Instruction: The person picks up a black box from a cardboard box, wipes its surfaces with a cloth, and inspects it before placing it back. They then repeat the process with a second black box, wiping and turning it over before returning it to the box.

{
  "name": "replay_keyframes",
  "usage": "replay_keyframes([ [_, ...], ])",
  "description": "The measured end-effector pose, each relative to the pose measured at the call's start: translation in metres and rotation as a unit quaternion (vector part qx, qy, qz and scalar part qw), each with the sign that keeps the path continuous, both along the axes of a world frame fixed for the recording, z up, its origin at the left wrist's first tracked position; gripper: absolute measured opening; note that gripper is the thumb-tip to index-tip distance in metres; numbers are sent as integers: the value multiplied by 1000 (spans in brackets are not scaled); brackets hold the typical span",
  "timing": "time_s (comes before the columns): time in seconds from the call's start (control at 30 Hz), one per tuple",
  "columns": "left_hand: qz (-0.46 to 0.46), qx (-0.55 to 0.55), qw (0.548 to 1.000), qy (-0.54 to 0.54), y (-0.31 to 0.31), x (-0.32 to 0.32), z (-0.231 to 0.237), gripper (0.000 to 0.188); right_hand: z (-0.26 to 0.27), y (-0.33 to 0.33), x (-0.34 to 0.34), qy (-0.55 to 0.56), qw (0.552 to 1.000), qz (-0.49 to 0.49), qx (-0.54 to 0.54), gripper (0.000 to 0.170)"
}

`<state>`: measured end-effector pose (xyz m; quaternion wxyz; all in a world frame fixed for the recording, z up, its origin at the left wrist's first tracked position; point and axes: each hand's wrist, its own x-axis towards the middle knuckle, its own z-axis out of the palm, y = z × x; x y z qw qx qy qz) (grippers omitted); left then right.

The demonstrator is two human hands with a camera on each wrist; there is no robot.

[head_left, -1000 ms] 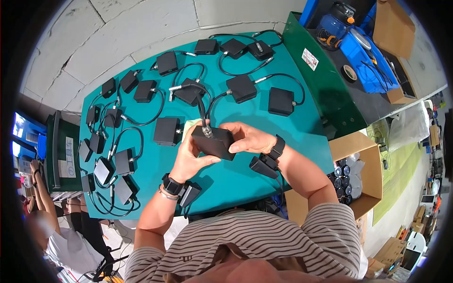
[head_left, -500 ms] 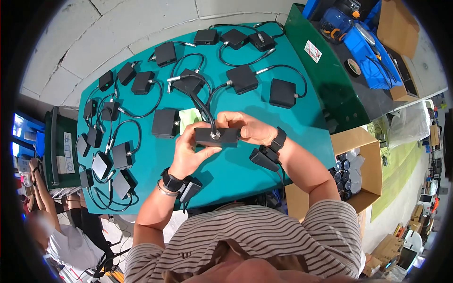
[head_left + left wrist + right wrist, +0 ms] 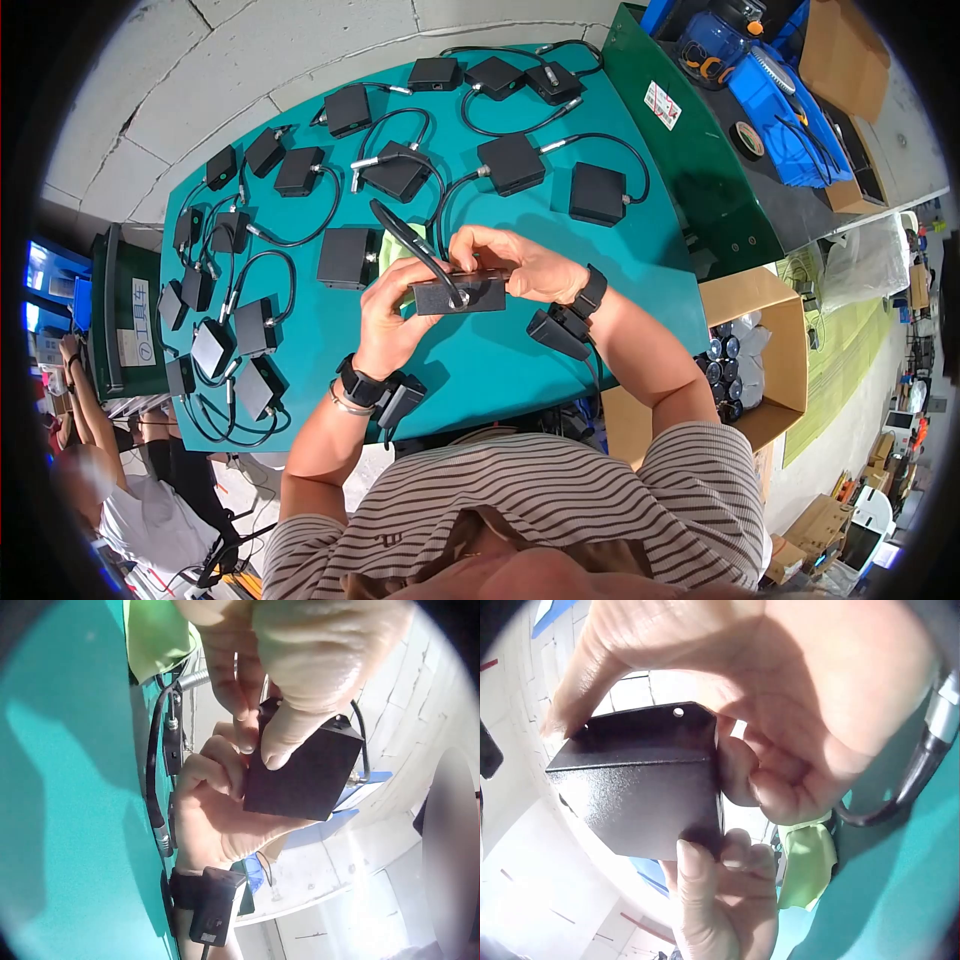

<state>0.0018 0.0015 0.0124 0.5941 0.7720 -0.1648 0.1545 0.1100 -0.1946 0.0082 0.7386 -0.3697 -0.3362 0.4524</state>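
Note:
Both hands hold one black box (image 3: 460,295) above the green table (image 3: 480,370). The left hand (image 3: 393,312) grips its left end, thumb on the near side; in the left wrist view that thumb lies on the flat face of the box (image 3: 304,761). At the other end the right hand (image 3: 525,265) pinches the box, thumb on its edge and fingers curled behind. The right wrist view shows a flange with two small holes on the box (image 3: 645,795). A black cable (image 3: 410,235) rises from a metal connector on the box. A light green cloth (image 3: 398,248) lies behind the left hand.
Many black boxes with cables (image 3: 510,163) lie across the table's back and left. A green cabinet (image 3: 690,150) borders the right, with a blue bin (image 3: 790,130) on it. An open carton (image 3: 780,400) stands at the lower right. Another person (image 3: 150,510) is at the far left.
The box has tilted in the hands, so a narrow side with the connector faces the head camera. Its cable now leans to the left. Both hands keep hold of it.

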Motion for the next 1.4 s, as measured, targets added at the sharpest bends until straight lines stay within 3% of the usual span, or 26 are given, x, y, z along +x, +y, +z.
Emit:
replay_keyframes([
  [0.33,13,20,1000,-18,0,1,-1,36,-2,0,1,-24,1000,0,-6,66],
  [0.5,94,37,995,15,-1,0,5,40,0,4,-2,8,997,-61,-39,61],
  [0.57,109,61,992,-29,0,0,8,42,2,6,-6,1,996,-70,-47,58],
  [0.63,97,98,990,-37,-1,-1,15,42,3,6,-7,36,995,-59,-67,57],
  [0.83,56,66,996,-26,-3,-2,15,48,9,9,-12,142,984,-84,-68,49],
  [1.03,57,51,997,-1,-5,1,13,59,5,4,-5,240,970,14,33,50],
  [1.13,53,56,997,0,-3,0,11,58,6,5,-9,246,969,-23,13,50],
  [1.4,33,60,998,6,-2,0,11,58,3,5,-7,234,972,-1,17,50],
])
